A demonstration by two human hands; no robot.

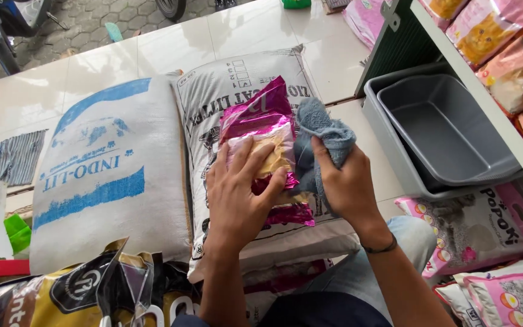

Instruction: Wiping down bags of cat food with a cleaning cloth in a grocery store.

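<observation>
My left hand point(237, 194) grips a shiny magenta foil packet point(260, 121) with a pale window showing tan contents. It holds the packet over a large grey-white woven sack point(225, 85). My right hand point(343, 181) is closed on a grey-blue cloth point(325, 130) and presses it against the packet's right edge. The packet's lower part shows below my left fingers.
A second white sack with blue print point(107, 175) lies to the left. Stacked grey plastic tubs point(443, 130) stand at the right beside a white shelf point(485, 97) of pink pouches. Gold-and-black bags point(74, 290) sit near my knees, pink bags point(485, 230) at lower right.
</observation>
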